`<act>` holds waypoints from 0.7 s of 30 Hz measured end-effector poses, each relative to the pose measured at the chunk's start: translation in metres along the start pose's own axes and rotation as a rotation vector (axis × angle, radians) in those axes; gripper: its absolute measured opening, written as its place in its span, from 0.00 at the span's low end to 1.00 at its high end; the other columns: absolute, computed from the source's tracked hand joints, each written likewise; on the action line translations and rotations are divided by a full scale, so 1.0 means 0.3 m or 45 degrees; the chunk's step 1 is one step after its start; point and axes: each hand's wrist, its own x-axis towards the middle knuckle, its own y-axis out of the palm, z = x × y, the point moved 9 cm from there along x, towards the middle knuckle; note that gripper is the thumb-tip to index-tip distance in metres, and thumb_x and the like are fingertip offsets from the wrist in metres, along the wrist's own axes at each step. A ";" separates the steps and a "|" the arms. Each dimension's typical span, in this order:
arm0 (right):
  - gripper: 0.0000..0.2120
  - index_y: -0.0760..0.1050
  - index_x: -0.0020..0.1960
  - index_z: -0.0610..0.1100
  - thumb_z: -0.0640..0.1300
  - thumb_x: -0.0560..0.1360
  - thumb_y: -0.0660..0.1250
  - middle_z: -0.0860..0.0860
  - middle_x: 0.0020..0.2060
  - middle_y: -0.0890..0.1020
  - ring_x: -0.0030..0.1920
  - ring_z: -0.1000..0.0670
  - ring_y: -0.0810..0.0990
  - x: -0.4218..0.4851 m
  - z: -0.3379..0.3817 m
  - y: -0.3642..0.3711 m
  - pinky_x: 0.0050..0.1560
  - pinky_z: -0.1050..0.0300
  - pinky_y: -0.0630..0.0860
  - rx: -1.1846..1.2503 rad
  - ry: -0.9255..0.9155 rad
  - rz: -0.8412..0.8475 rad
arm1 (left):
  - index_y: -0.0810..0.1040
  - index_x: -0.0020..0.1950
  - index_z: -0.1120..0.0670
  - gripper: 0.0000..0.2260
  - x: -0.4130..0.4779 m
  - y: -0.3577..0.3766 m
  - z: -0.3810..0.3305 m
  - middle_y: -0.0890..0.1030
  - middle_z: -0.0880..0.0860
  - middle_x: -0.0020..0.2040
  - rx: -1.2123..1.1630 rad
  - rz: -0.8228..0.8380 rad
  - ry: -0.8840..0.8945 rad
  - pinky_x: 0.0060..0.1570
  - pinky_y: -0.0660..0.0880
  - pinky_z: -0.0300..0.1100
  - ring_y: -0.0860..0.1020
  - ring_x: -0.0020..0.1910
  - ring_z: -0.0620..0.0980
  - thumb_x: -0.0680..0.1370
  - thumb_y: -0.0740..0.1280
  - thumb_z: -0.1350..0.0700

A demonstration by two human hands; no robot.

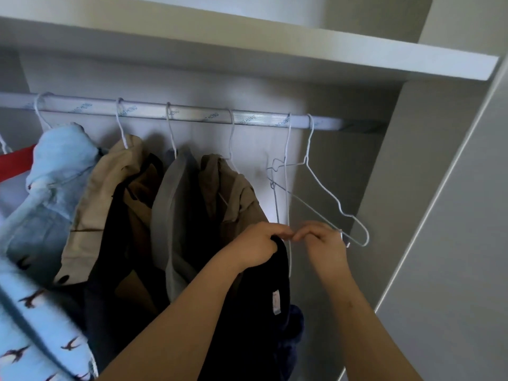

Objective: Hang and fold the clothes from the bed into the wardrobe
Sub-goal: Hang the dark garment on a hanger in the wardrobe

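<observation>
I look into the wardrobe at its metal rail point(247, 116). My left hand point(255, 243) grips the top edge of a black garment point(261, 312) that hangs down below it. My right hand point(324, 243) pinches the lower wire of a white wire hanger point(338, 204) right beside the left hand's fingertips. Two bare wire hangers hook on the rail at the right end. The garment's lower part is hidden behind my forearms.
Hung on the rail to the left are a light blue denim piece point(55, 182), a beige jacket point(110, 193), a grey garment point(170, 204) and an olive jacket point(233, 193). A white shelf point(275, 53) runs above. The wardrobe side wall point(412, 215) stands right.
</observation>
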 end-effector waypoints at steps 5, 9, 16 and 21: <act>0.15 0.79 0.57 0.46 0.36 0.74 0.61 0.48 0.65 0.73 0.64 0.41 0.67 0.069 0.005 -0.142 0.59 0.53 0.61 -0.491 -0.032 -0.321 | 0.82 0.38 0.47 0.24 0.007 -0.004 0.042 0.81 0.52 0.48 -0.225 -0.116 -0.168 0.45 0.74 0.36 0.77 0.45 0.49 0.71 0.55 0.73; 0.28 0.59 0.74 0.47 0.46 0.75 0.62 0.43 0.70 0.64 0.69 0.41 0.61 0.136 -0.015 -0.122 0.67 0.49 0.59 -0.846 0.134 -0.110 | 0.80 0.28 0.52 0.21 -0.012 -0.039 0.076 0.81 0.57 0.39 -0.425 -0.203 -0.267 0.42 0.72 0.42 0.75 0.40 0.54 0.67 0.56 0.74; 0.14 0.74 0.60 0.42 0.35 0.76 0.59 0.44 0.36 0.80 0.27 0.51 0.79 0.149 -0.076 -0.056 0.27 0.61 0.74 -0.059 0.263 0.045 | 0.71 0.32 0.58 0.08 -0.062 -0.095 0.120 0.74 0.57 0.34 -0.578 -0.415 -0.360 0.42 0.72 0.43 0.74 0.37 0.52 0.69 0.65 0.67; 0.09 0.72 0.56 0.43 0.38 0.76 0.61 0.47 0.34 0.77 0.26 0.53 0.74 0.125 -0.112 -0.022 0.22 0.66 0.67 0.192 0.346 -0.022 | 0.72 0.41 0.53 0.09 -0.099 -0.159 0.154 0.75 0.53 0.35 -0.405 -0.631 -0.346 0.49 0.75 0.48 0.74 0.36 0.50 0.79 0.63 0.51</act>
